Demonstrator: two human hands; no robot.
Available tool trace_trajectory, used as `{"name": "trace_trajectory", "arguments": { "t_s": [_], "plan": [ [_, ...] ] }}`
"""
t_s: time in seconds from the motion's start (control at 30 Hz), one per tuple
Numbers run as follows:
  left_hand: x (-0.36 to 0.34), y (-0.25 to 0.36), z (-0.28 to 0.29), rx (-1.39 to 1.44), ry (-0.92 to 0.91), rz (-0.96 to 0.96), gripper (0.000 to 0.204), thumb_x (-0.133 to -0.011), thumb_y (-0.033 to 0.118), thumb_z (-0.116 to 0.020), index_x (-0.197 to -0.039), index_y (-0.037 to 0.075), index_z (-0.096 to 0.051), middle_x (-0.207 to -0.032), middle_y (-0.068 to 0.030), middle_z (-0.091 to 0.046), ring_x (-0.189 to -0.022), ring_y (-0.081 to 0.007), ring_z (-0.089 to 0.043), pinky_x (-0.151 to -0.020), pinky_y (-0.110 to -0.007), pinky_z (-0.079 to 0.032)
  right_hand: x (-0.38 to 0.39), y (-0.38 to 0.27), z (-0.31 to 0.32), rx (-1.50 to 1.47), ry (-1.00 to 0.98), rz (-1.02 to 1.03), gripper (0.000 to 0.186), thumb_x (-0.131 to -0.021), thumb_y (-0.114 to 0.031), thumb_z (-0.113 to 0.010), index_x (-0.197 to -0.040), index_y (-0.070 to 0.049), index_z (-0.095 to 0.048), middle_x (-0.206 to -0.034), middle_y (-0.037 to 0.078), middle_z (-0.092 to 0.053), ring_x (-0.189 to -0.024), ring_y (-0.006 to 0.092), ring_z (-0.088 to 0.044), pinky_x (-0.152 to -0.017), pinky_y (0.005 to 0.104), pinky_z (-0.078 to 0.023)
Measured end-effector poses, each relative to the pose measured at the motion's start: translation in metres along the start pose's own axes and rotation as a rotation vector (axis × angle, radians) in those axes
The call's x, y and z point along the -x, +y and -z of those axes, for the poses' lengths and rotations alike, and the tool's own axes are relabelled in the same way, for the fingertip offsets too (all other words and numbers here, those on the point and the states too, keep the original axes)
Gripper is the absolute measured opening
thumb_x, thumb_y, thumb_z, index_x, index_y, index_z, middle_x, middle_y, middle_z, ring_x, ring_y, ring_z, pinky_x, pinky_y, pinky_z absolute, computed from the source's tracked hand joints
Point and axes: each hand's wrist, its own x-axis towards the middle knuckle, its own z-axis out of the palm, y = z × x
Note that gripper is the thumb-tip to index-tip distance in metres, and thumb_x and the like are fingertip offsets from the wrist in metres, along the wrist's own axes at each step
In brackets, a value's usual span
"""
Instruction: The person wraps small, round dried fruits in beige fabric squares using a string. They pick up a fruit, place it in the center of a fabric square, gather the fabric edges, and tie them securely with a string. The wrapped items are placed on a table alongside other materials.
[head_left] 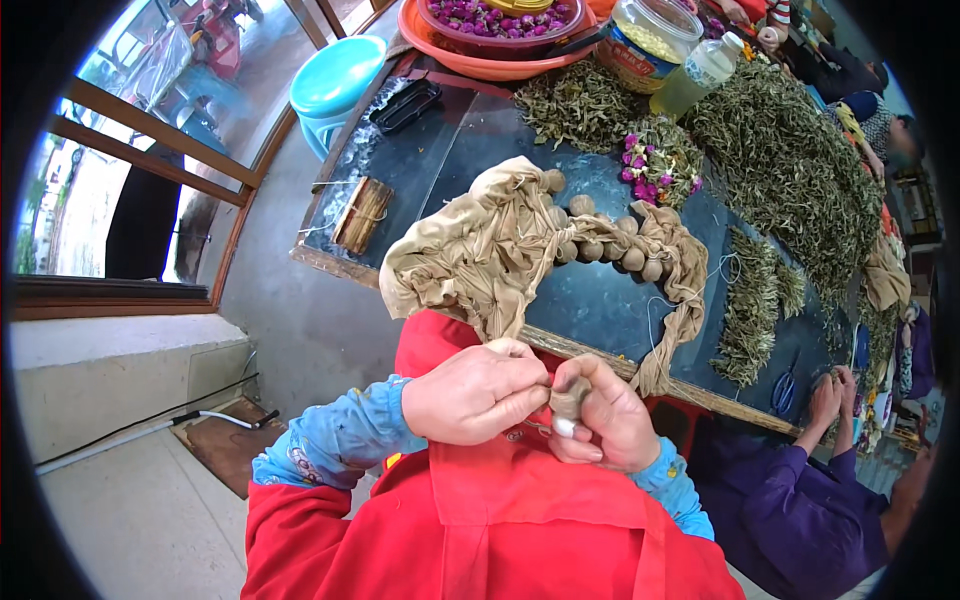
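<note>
My left hand [475,395] is closed, its fingertips pinched together beside a small beige-brown bundle [568,398]; what they hold is too small to make out. My right hand [605,415] grips that bundle, and something white wraps one of its fingers. Just beyond my hands, a crumpled beige cloth [450,260] lies on the dark tabletop [600,310], joined to a chain of round, tied balls [630,255] and a twisted cloth strip [680,300]. Thin white string trails near the strip.
Dried-leaf piles [760,160], purple flowers [650,165], basins [490,40], a jar [645,45], a bottle [690,80], a black case [405,105], a wooden block [362,215] and scissors [785,385] are on the table. A blue stool [335,75] stands left. A co-worker's hands [830,400] are at right.
</note>
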Motion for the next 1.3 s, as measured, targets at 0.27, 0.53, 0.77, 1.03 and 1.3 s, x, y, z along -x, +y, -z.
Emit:
{"name": "trace_trajectory", "arguments": {
  "t_s": [0.27,0.53,0.77,1.03,1.3],
  "plan": [
    [0.002,0.009,0.006,-0.365,-0.011,0.015,0.015,-0.087,0.012,-0.063,-0.101,0.006,-0.06,-0.077,-0.008,-0.062,-0.078,-0.0302,-0.062,-0.092,-0.043,-0.045,0.006,0.003,-0.002,-0.22,0.149,-0.043,0.033,-0.105,-0.03,-0.044,-0.129,-0.008,-0.042,-0.084,0.003,-0.045,-0.055,0.0098,-0.04,-0.048,0.0247,-0.037],
    [0.0,0.006,-0.007,-0.419,0.069,-0.041,0.014,-0.077,0.003,-0.063,-0.09,0.005,-0.059,-0.076,-0.008,-0.058,-0.077,-0.0276,-0.062,-0.097,-0.048,-0.043,-0.001,0.01,0.002,0.004,0.099,0.032,0.03,-0.104,-0.032,-0.046,-0.12,-0.007,-0.048,-0.08,0.002,-0.04,-0.06,0.0097,-0.038,-0.052,0.0233,-0.035],
    [0.003,0.007,-0.002,-0.154,-0.057,0.168,0.014,-0.075,0.009,-0.063,-0.087,0.004,-0.056,-0.077,-0.011,-0.058,-0.077,-0.03,-0.062,-0.086,-0.043,-0.047,-0.001,0.006,0.004,0.168,0.096,0.024,0.034,-0.104,-0.033,-0.046,-0.128,-0.009,-0.045,-0.083,0.003,-0.048,-0.056,0.0103,-0.037,-0.052,0.0246,-0.034],
    [-0.006,0.004,-0.001,-0.52,0.076,-0.167,0.01,-0.073,0.009,-0.064,-0.078,0.006,-0.056,-0.067,-0.0069,-0.055,-0.066,-0.026,-0.059,-0.079,-0.037,-0.046,0.0,0.009,0.008,-0.257,0.043,-0.043,0.034,-0.104,-0.034,-0.044,-0.129,-0.01,-0.041,-0.082,0.006,-0.052,-0.053,0.0138,-0.044,-0.052,0.0304,-0.039],
    [0.0,-0.001,-0.004,-0.217,0.014,-0.038,0.007,-0.081,0.006,-0.06,-0.077,0.003,-0.054,-0.065,-0.0108,-0.052,-0.06,-0.0329,-0.054,-0.066,-0.039,-0.046,-0.002,0.011,0.018,0.048,-0.027,0.032,0.03,-0.104,-0.032,-0.045,-0.122,-0.007,-0.047,-0.087,0.007,-0.054,-0.058,0.0124,-0.049,-0.055,0.0244,-0.042]
  ]
}}
